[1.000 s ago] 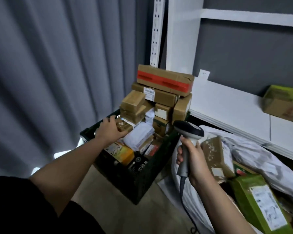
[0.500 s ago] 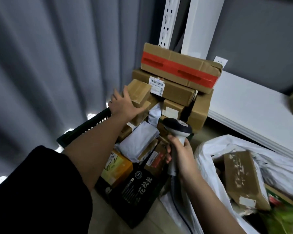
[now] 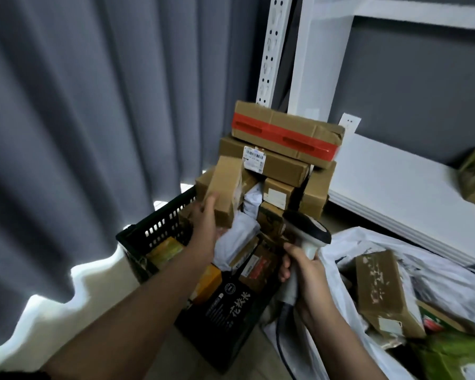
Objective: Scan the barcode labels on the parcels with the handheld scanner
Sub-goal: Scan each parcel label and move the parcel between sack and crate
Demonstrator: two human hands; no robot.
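At the front of the stack, the left hand [image 3: 207, 215] had its grip closed around a small cardboard box [image 3: 225, 187], thumb on the near face, and held it tilted above the black crate [image 3: 154, 229]. The right hand [image 3: 307, 281] gripped the handle of the handheld scanner [image 3: 307, 234], whose dark head pointed toward the pile and not plainly at the held box. No barcode was visible on the faces of this box, so I judged that its scan was not yet done. Just behind it, a long box showed a barcode label [image 3: 254, 158], under the box with red tape [image 3: 285, 133]. Many parcels lay in the crate, and more in the white sack [image 3: 436, 270] at the right, so most of the work seemed to remain; which ones were already scanned could not be told.
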